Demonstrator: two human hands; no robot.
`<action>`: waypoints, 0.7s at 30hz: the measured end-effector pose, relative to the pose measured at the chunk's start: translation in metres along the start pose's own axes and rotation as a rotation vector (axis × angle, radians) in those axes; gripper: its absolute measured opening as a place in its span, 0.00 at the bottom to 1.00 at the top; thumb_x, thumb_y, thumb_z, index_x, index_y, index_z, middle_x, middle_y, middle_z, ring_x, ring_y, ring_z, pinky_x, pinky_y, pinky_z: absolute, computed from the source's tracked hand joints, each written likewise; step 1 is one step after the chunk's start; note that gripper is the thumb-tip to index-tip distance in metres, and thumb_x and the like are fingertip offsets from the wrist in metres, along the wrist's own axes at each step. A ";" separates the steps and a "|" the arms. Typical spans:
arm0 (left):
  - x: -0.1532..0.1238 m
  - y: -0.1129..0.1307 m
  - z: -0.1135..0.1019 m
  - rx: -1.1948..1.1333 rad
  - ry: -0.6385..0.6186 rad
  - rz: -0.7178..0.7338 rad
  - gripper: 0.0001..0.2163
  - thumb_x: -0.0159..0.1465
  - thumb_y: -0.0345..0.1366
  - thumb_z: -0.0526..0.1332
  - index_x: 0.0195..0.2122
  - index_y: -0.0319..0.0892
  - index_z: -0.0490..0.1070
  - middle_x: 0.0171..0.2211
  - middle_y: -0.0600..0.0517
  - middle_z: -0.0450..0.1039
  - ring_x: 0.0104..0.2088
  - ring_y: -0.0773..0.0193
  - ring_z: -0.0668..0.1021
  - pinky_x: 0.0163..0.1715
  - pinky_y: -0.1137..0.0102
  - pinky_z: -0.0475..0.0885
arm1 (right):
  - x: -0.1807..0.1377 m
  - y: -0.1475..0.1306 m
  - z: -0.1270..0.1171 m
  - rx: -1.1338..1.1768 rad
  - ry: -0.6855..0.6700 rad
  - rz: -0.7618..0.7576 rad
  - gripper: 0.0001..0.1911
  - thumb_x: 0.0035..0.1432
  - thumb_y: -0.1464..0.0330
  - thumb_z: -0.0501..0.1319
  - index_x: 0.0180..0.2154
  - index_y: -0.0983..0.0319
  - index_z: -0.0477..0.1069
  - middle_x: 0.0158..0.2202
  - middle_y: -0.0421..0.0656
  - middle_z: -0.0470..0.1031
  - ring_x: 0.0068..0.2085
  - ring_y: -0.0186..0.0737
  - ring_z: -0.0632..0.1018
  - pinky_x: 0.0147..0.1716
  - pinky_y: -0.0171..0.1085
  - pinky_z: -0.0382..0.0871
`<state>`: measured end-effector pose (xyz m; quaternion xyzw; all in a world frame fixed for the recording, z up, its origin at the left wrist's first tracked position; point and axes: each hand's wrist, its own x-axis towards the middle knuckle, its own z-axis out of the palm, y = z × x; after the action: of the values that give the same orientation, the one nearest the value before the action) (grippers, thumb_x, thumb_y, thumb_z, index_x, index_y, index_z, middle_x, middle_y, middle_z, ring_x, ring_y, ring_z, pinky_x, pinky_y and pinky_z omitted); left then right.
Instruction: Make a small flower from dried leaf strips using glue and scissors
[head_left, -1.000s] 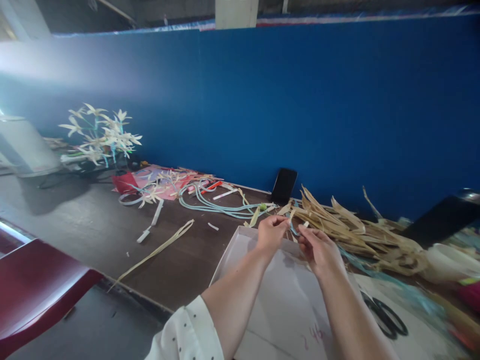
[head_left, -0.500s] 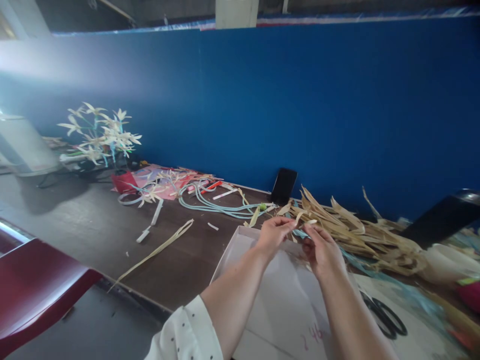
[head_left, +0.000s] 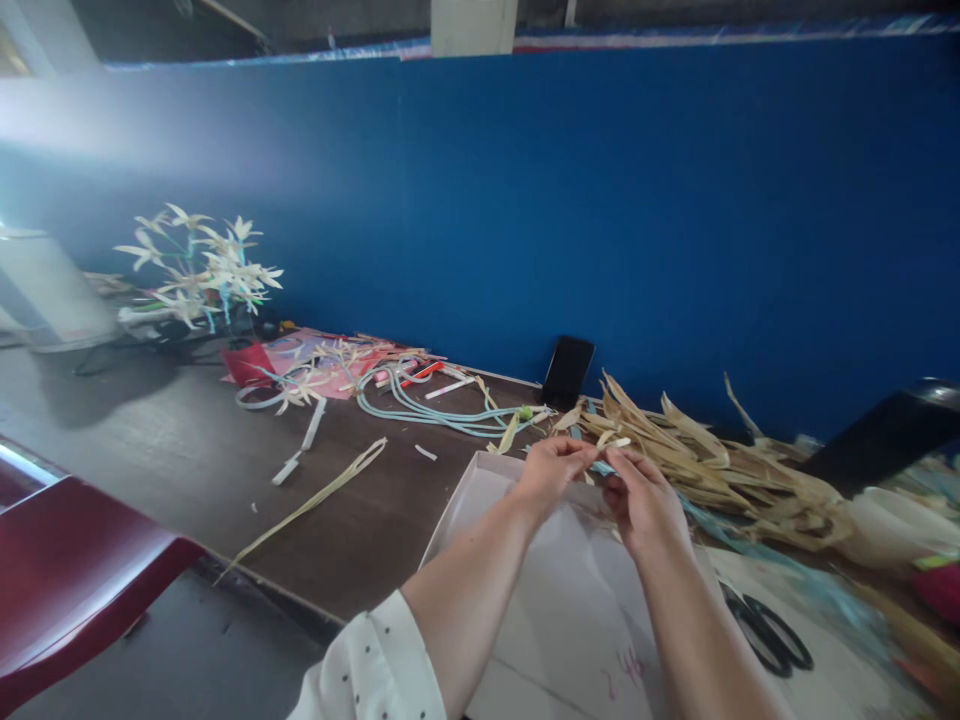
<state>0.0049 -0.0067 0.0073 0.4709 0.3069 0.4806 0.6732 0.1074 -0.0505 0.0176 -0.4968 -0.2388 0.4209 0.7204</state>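
My left hand (head_left: 551,472) and my right hand (head_left: 645,497) are close together over the far end of a shallow white box (head_left: 555,620). Both pinch a small pale strip of dried corn husk (head_left: 618,442), which curls up above the fingertips. A bit of light blue shows between the hands; I cannot make out whether it is held too. Just behind my fingers lies a heap of dried corn husks (head_left: 697,465). The fingertips partly cover the strip's lower end.
A black phone (head_left: 568,371) leans on the blue wall. Light blue cords (head_left: 427,415) lie left of the box, near a long split husk strip (head_left: 315,498). Husk flowers (head_left: 214,265) stand far left. Black-handled scissors (head_left: 769,635) lie right. A red chair (head_left: 82,590) is front left.
My left fingers have dipped slightly and come a little nearer the right fingertips. The looped strip of corn husk has shifted slightly; both hands still pinch it.
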 end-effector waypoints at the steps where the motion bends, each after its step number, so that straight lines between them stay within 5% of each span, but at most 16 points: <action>1: 0.000 0.001 0.000 -0.023 -0.008 0.000 0.16 0.46 0.44 0.67 0.29 0.35 0.73 0.18 0.55 0.65 0.19 0.73 0.65 0.23 0.74 0.59 | 0.000 0.000 -0.001 0.017 -0.026 0.010 0.15 0.35 0.67 0.71 0.29 0.61 0.72 0.23 0.35 0.71 0.19 0.25 0.65 0.13 0.25 0.58; 10: -0.004 0.009 0.001 -0.349 -0.141 -0.088 0.15 0.43 0.39 0.70 0.27 0.33 0.73 0.26 0.50 0.70 0.23 0.73 0.67 0.28 0.73 0.62 | 0.000 -0.002 -0.004 0.064 -0.250 0.046 0.18 0.41 0.67 0.68 0.38 0.60 0.74 0.28 0.38 0.73 0.22 0.26 0.67 0.16 0.25 0.59; 21: -0.009 0.011 0.003 -0.340 -0.169 -0.105 0.14 0.44 0.40 0.69 0.24 0.34 0.70 0.20 0.54 0.65 0.22 0.74 0.65 0.27 0.74 0.61 | -0.002 -0.002 -0.002 0.055 -0.220 -0.004 0.13 0.39 0.66 0.70 0.31 0.59 0.73 0.27 0.36 0.72 0.22 0.27 0.67 0.18 0.27 0.61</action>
<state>0.0003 -0.0146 0.0182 0.3724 0.1880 0.4484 0.7905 0.1083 -0.0533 0.0186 -0.4272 -0.3057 0.4779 0.7040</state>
